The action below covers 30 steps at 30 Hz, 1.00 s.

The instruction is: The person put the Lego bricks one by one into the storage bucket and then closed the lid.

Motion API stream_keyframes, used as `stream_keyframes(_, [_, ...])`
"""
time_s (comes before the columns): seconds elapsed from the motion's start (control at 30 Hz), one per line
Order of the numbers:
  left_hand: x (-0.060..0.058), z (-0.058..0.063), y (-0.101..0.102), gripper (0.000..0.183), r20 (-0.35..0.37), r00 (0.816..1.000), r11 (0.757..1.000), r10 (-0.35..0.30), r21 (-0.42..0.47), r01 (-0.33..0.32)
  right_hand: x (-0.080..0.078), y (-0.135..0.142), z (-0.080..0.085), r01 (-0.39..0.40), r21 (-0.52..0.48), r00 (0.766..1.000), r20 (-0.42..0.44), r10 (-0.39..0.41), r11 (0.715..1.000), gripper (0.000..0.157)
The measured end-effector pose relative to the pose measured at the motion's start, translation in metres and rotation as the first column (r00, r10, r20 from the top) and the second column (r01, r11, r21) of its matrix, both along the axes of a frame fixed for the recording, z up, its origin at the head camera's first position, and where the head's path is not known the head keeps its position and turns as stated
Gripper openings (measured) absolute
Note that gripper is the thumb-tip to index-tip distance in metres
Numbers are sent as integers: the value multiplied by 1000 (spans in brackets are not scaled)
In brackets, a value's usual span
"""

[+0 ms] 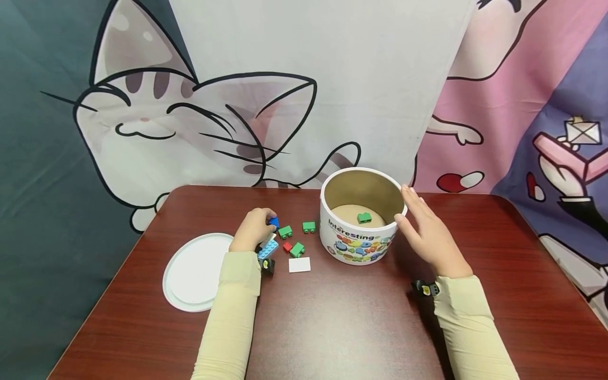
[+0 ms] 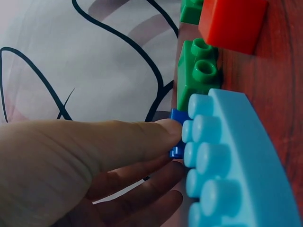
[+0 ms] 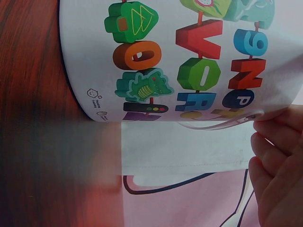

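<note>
My left hand pinches a small dark blue brick between thumb and fingers, left of the bucket. Seen from the left wrist, a light blue studded brick partly covers the dark blue one. Green bricks and a red brick lie close by to the right. My right hand has its fingers extended against the right rim of a white printed bucket. One green brick lies on the floor of that bucket. In the right wrist view, fingertips touch the bucket near its clear handle.
A round white lid lies flat on the brown table, beside the left forearm. A white rectangular piece sits in front of the loose bricks. Behind the table's far edge hangs a printed cloth.
</note>
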<state>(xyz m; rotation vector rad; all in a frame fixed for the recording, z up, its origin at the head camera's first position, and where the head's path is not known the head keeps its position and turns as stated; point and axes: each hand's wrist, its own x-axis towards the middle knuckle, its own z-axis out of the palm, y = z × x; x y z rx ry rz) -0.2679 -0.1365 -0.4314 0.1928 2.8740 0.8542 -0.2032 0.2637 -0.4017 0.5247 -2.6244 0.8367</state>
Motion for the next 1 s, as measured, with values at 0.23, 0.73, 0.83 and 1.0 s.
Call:
stream_keyframes(0.23, [1,4,0,35,-50,999,1000,3,5,-3,0,0,-1,6,1,1000,11,-6,1000,65])
stream_keyframes(0.73, [9,25,12,37,-219,976,988,18,155,16,-1,1,-1,1,-6,1000,3,-1,1000,65])
stream_keyframes(0.83, [12,30,17,36,-266,964,983,12,180,38,-1,0,-1,-2,-7,1000,-2,2,1000,64])
stream_keyframes(1.0, [16,38,25,37,-328,945,978,-10,195,78,-1,0,-1,3,-10,1000,3,-3,1000,64])
